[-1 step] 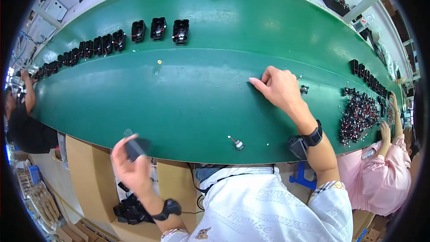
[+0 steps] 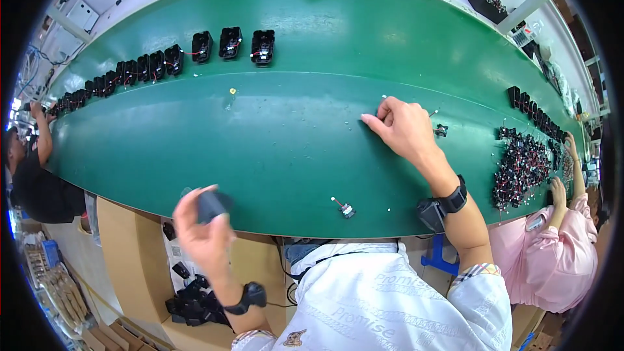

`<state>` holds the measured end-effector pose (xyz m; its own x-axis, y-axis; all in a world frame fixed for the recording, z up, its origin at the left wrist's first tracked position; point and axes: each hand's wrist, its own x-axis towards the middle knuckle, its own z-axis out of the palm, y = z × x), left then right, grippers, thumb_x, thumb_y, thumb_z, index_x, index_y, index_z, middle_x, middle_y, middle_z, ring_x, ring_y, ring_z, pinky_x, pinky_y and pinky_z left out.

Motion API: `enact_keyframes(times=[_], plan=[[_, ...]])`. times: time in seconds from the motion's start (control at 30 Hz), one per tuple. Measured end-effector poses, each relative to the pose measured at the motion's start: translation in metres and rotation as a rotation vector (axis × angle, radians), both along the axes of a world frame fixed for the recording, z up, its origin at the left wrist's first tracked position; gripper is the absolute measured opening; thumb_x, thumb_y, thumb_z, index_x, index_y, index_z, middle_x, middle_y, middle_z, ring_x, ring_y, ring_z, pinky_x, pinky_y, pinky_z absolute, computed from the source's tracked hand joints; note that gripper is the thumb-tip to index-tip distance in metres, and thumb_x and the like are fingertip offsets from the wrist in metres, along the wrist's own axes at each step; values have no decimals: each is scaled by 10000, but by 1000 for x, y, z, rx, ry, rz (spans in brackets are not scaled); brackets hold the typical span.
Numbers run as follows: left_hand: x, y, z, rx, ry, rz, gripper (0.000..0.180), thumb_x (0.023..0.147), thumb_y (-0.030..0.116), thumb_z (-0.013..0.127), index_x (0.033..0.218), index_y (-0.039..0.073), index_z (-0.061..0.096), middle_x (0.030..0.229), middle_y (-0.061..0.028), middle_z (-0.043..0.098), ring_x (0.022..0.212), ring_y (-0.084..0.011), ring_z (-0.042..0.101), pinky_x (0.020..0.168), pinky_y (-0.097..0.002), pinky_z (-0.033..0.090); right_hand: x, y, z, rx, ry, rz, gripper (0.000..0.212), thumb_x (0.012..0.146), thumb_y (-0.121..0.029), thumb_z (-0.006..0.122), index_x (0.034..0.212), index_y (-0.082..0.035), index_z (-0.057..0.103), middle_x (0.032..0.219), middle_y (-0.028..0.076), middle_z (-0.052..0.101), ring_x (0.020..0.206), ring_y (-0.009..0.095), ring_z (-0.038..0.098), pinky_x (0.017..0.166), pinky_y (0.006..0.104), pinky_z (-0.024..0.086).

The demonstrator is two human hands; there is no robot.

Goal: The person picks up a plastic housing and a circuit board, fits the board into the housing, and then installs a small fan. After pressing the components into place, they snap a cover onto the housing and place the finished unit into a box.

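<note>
My left hand point(image 2: 207, 234) is closed around a black plastic case point(image 2: 213, 207), raised by the table's near edge and slightly blurred. Over the middle right of the green table point(image 2: 292, 156), my right hand point(image 2: 406, 127) has its fingers curled under and its thumb pointing left. Whatever its fingertips hold, if anything, is hidden. Just right of that hand lies a small black part with wires point(image 2: 441, 130). Another small wired part point(image 2: 346, 210), with a red lead and white connector, rests near the front edge between my hands.
Open black cases point(image 2: 262, 47) with wires form a long row at the back left. A heap of wired parts point(image 2: 522, 169) lies right, beside a person in pink point(image 2: 546, 247). Another person point(image 2: 42, 185) works far left. Below the edge stands a cardboard box point(image 2: 133, 253) holding black cases.
My left hand has moved rightward and a little up with the black case in it. The right hand has stayed almost still.
</note>
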<state>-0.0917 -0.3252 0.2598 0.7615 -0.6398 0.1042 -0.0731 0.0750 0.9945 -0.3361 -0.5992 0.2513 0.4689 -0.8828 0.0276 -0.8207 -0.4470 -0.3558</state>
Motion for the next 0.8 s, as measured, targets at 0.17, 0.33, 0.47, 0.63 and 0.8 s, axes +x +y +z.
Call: enact_keyframes(times=[0.17, 0.33, 0.47, 0.63, 0.8], plan=[[-21, -57, -17, 464, -508, -56, 249, 854, 110, 756, 1066, 31, 654, 812, -37, 667, 610, -59, 518, 516, -233, 391, -2, 8, -5, 91, -321, 133, 202, 786, -131, 806, 918, -20, 701, 824, 101, 703, 654, 204, 680, 606, 329, 533], [-16, -69, -42, 443, -909, -34, 272, 968, 219, 610, 1161, 29, 640, 1111, -101, 647, 822, -187, 601, 704, -328, 484, -14, 16, -9, 28, -414, 220, 180, 799, -54, 777, 961, -21, 708, 913, 108, 697, 691, 191, 684, 625, 300, 544], [-15, -58, -33, 178, -585, -158, 691, 868, 307, 738, 1438, 30, 463, 1464, -154, 457, 1225, -316, 531, 973, -422, 450, -19, 12, -14, 145, -525, 193, 123, 813, -17, 759, 925, -6, 708, 914, 96, 698, 726, 171, 688, 658, 277, 562], [-15, -47, -39, 420, -974, -311, 857, 720, 356, 851, 1415, 12, 487, 1401, -200, 507, 1347, -374, 448, 1080, -479, 366, -19, 15, -11, 219, -501, 172, 90, 836, -7, 751, 904, 29, 704, 948, 85, 714, 795, 139, 696, 728, 263, 585], [-43, -66, -26, 314, -801, -230, 864, 663, 279, 884, 1398, 29, 503, 1370, -182, 555, 1290, -366, 504, 1096, -466, 359, -21, 27, -5, 473, -678, 67, 60, 873, 8, 724, 916, 46, 707, 1011, 76, 720, 869, 122, 692, 795, 259, 591]])
